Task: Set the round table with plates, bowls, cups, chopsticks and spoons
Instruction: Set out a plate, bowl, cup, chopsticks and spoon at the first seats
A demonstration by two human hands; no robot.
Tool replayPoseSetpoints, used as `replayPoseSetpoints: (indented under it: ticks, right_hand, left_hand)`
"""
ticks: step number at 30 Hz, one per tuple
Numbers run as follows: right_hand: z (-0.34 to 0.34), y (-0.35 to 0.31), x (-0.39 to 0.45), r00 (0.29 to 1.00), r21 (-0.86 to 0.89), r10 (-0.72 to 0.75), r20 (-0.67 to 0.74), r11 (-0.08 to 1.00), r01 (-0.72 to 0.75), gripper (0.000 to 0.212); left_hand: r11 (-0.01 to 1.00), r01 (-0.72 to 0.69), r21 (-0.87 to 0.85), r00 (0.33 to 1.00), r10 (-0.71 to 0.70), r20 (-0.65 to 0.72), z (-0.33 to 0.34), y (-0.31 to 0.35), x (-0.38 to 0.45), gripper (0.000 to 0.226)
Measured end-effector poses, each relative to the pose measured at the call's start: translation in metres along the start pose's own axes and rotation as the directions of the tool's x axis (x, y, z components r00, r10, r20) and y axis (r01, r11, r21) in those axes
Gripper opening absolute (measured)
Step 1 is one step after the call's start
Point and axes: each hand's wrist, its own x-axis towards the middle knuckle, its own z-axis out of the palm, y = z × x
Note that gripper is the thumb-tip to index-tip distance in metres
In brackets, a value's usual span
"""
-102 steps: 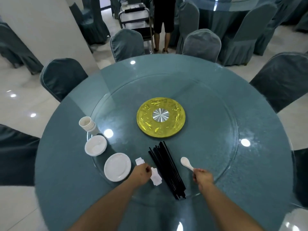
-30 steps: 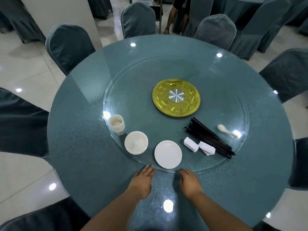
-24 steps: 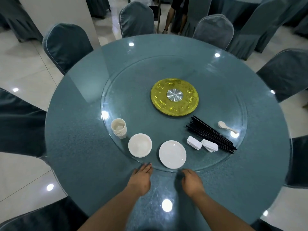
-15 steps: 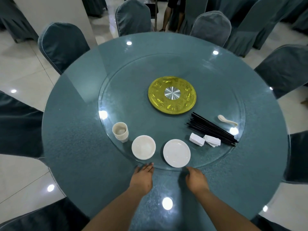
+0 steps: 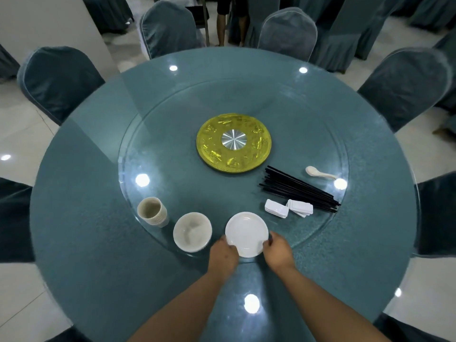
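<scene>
Both our hands grip the plate [image 5: 246, 233] at the glass turntable's [image 5: 320, 114] near edge: left hand [image 5: 223, 255] on its left rim, right hand [image 5: 277, 250] on its right, bowl [image 5: 192, 231] just left.

No text, label or number can be read anywhere — none at all.

A round teal table [image 5: 81, 243] carries a glass turntable [image 5: 172, 134]. On the glass lie stacked cups [image 5: 152, 211], bowls [image 5: 192, 231], a plate [image 5: 246, 233], white chopstick rests [image 5: 288, 208], black chopsticks [image 5: 298, 188] and a spoon [image 5: 319, 173].
</scene>
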Motion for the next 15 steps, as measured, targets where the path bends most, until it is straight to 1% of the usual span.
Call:
replayPoseSetpoints:
  ticks: [2, 4, 6, 8, 10, 13, 15]
  right_hand:
    - [0.002, -0.002, 0.009, 1.000, 0.057, 0.001, 0.006, 0.998, -0.001, 0.021]
    - [0.003, 0.001, 0.014, 1.000, 0.133, -0.002, -0.013, 0.991, 0.003, 0.020]
    - [0.004, 0.008, 0.014, 0.999, 0.222, -0.008, -0.038, 0.975, 0.016, 0.021]
    - [0.005, 0.013, 0.015, 0.999, 0.283, 0.014, -0.035, 0.959, -0.003, 0.025]
    - [0.006, 0.017, 0.019, 0.998, 0.291, 0.039, -0.044, 0.956, -0.025, 0.028]
    - [0.008, 0.018, 0.026, 0.994, 0.304, 0.056, -0.098, 0.952, -0.024, 0.022]
    - [0.009, 0.018, 0.029, 0.989, 0.335, 0.091, -0.119, 0.941, -0.046, 0.018]
  left_hand:
    - [0.991, 0.095, -0.093, 0.994, -0.099, -0.044, 0.007, 0.008, 0.010, 0.028]
    - [0.980, 0.125, -0.158, 0.988, -0.136, -0.067, 0.013, 0.011, 0.014, 0.027]
    - [0.979, 0.111, -0.170, 0.988, -0.127, -0.089, 0.018, 0.009, 0.016, 0.024]
    - [0.985, 0.097, -0.140, 0.986, -0.114, -0.119, 0.023, 0.005, 0.018, 0.023]
    - [0.990, 0.075, -0.119, 0.984, -0.093, -0.155, 0.026, 0.004, 0.020, 0.023]
    - [0.991, 0.044, -0.130, 0.975, -0.071, -0.211, 0.029, 0.005, 0.023, 0.018]
    - [0.984, 0.061, -0.166, 0.969, -0.098, -0.229, 0.031, 0.007, 0.021, 0.011]
